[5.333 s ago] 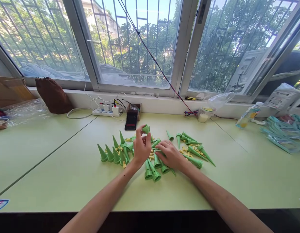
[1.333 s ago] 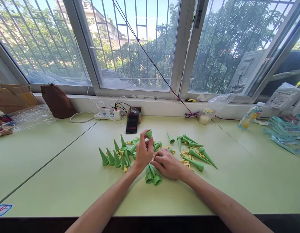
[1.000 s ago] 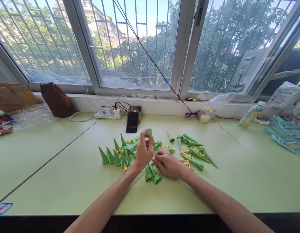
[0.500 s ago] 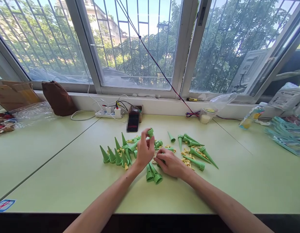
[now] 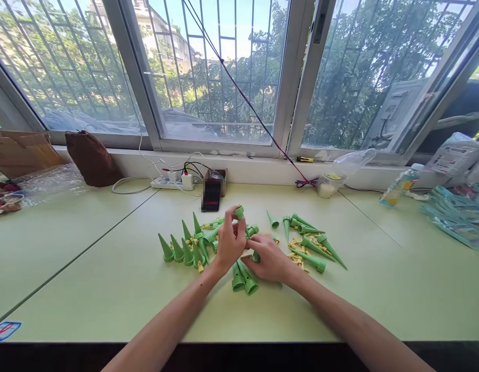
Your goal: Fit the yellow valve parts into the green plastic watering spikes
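Note:
My left hand [image 5: 230,238] is closed around a green plastic piece with a ribbed round cap [image 5: 240,212] that sticks up above the fingers. My right hand [image 5: 268,256] is pressed up against it with its fingers pinched; what lies in that pinch is hidden. Part of a green piece [image 5: 256,257] shows beneath the right palm. Just in front of the hands lie two green hollow cone spikes [image 5: 250,285], their open ends toward me. Several green cones [image 5: 178,251] stand point-up to the left. On the right, more green spikes [image 5: 311,262] lie among small yellow pieces [image 5: 299,258].
A phone [image 5: 212,195] leans against a small box behind the hands, beside a power strip [image 5: 171,182] with cables. A brown bag [image 5: 92,157] stands at the back left. A plastic cup [image 5: 327,187], a bottle [image 5: 402,186] and teal packets [image 5: 456,212] are on the right.
My right hand has moved up and left a little, and its fingers now meet my left hand. The left hand keeps its hold on the green piece almost unmoved.

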A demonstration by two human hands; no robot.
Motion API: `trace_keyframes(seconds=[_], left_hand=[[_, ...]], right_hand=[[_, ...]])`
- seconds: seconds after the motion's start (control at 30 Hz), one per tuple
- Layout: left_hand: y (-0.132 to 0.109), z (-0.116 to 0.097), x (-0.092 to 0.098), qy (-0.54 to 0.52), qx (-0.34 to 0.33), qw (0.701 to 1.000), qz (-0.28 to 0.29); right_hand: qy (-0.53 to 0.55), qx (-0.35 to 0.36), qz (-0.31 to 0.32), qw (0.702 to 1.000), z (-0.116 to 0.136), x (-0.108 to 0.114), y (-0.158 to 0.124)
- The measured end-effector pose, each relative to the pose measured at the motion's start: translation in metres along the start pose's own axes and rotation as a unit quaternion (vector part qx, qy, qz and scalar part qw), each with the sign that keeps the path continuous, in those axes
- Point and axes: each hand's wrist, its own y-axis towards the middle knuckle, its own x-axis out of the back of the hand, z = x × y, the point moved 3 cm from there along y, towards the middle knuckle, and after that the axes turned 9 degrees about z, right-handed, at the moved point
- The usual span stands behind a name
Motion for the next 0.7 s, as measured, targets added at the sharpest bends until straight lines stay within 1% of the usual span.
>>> trace_keyframes(seconds=[0.1,0.4,0.7], left_hand=[[0.0000,-0.0009,0.0003,0.001,-0.002,1.000,-0.002],[0.0003,-0.0028,-0.0001,-0.002,-0.008,1.000,-0.001],[-0.0002,0.0015,-0.0018,-0.005,-0.002,1.000,0.006]], right_hand=[[-0.023,-0.018,0.023,0.999,0.0024,-0.0031,0.0011],[-0.017,-0.057,0.062,0.996,-0.0023,-0.0078,0.0014],[0.010,-0.061,0.090,0.994,-0.0015,-0.0052,0.0020]])
